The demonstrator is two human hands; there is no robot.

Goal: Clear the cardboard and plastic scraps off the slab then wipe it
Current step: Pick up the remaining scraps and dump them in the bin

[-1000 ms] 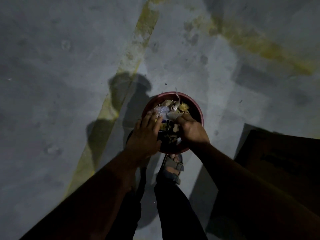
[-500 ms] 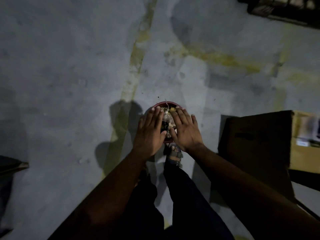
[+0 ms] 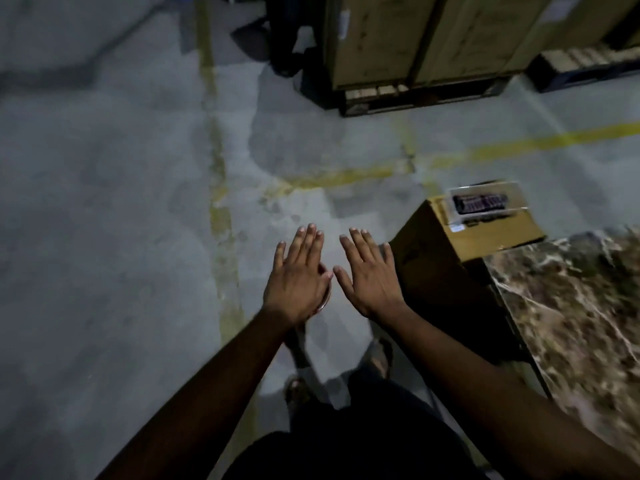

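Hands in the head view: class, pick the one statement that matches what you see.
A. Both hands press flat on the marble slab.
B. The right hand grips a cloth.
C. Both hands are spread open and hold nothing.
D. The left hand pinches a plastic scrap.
C: the left hand and right hand show straight, spread fingers and hold nothing, over the floor to the left of the slab.

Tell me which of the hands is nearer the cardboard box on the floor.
Right. The right hand hovers open just beside the cardboard box, almost at its near corner. The left hand is farther away, on the far side of the right hand.
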